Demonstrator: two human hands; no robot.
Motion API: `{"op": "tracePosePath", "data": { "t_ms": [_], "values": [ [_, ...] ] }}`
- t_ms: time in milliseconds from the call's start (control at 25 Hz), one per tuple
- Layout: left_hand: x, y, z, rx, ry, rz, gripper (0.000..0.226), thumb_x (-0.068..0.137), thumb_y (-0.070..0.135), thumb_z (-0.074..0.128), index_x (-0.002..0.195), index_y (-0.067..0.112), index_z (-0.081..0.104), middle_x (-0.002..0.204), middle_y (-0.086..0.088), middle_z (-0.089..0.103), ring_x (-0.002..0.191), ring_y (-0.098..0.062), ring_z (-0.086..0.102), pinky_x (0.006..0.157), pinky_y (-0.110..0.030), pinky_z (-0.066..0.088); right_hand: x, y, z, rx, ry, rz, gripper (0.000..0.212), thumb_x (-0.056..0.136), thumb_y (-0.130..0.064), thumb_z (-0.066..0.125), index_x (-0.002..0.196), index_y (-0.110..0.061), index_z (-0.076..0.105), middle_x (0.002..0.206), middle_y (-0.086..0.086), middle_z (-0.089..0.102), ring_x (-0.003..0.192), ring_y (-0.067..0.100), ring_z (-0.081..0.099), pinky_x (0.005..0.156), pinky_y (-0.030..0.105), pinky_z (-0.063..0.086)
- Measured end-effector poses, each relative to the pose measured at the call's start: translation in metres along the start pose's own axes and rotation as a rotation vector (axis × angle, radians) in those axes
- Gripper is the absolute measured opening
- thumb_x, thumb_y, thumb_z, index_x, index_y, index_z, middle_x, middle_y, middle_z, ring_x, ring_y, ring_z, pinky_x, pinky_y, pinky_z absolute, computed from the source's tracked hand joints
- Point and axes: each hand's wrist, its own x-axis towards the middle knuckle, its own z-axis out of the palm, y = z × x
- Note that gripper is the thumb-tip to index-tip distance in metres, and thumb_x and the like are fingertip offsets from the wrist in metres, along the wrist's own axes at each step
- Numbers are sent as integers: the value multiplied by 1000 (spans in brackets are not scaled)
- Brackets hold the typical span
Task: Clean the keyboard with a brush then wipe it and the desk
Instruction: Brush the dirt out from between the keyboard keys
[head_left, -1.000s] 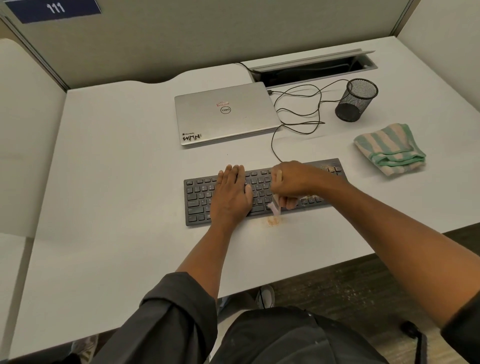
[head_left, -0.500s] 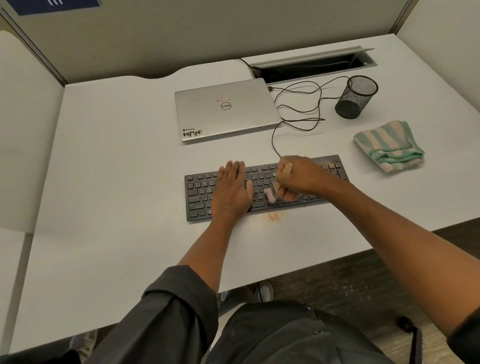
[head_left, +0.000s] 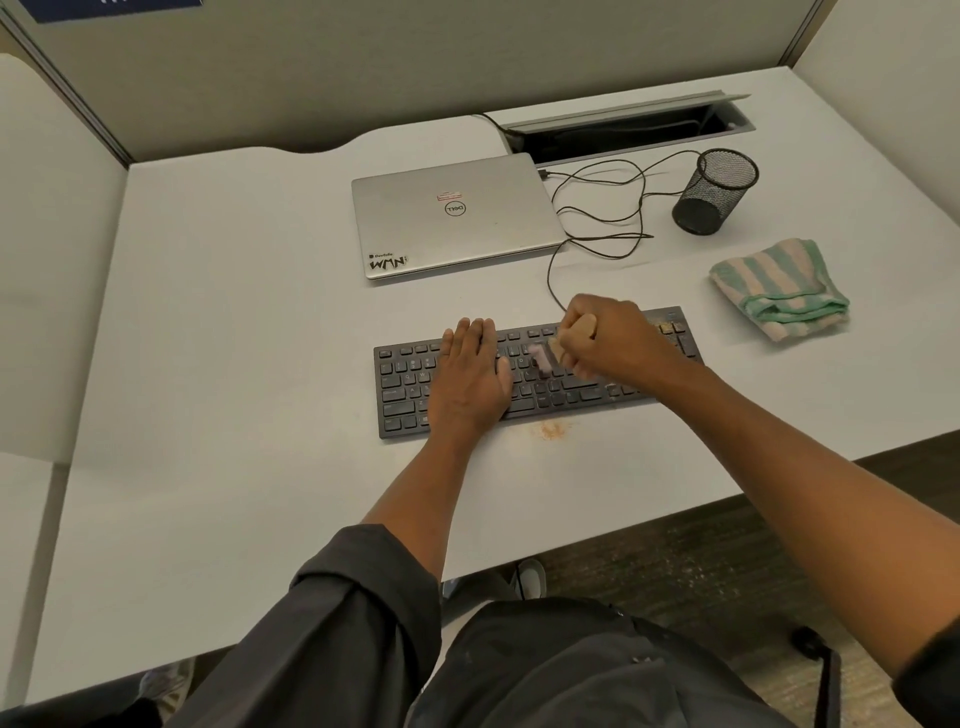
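Fingers of the right hand were curled tight round a small brush with a pale wooden handle and blurred pinkish bristles, while those of the left hand lay straight and close together, palm down on the left-centre keys. Compared with a second before, the right hand had moved from the near edge of the flat black keyboard up to its middle rows, lifting the bristles off the desk edge and back over the keys; the left hand had hardly shifted. A small patch of orange-tan crumbs lay on the white desk just near of the keyboard, as it did before.

On the closed silver laptop, far of the keyboard, the round logo read "DELL" upside down, a black-and-white sticker in the near left corner read "WMN" with smaller print above it too fine to read, and a little red-and-white label sat above the logo, illegible. A dark blue sign at the top left edge was mostly cut off.

The keyboard sat slightly angled near the desk's near edge, its keys dark grey with pale legends; tan specks dusted its far right corner. A thin black cable looped from it toward the laptop. A black mesh pen cup and a folded green-and-cream striped cloth lay to the right.
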Motion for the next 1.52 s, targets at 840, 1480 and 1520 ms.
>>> {"op": "tracePosePath", "data": {
  "t_ms": [840,1480,1520],
  "values": [
    [-18,-47,-26,15,-90,34,71,98,42,7,162,11,13,170,-11,11,157,-26,1,127,-39,-6,15,-37,33,38,60,194,16,94,-13,56,87,-7,68,83,11,73,83,30,71,77,45,59],
    [-16,-51,-25,27,-109,52,64,105,36,22,162,7,13,169,-13,11,157,-27,1,127,-41,-5,-7,-3,13,71,235,304,11,94,-21,57,85,-19,63,77,6,72,69,23,67,61,36,54],
    [-15,-49,-25,22,-108,46,63,106,35,24,161,6,13,169,-14,11,157,-28,1,127,-42,-5,-9,-6,18,133,196,289,10,96,-20,57,88,-18,63,76,6,72,64,19,66,57,33,53]
  ]
}}
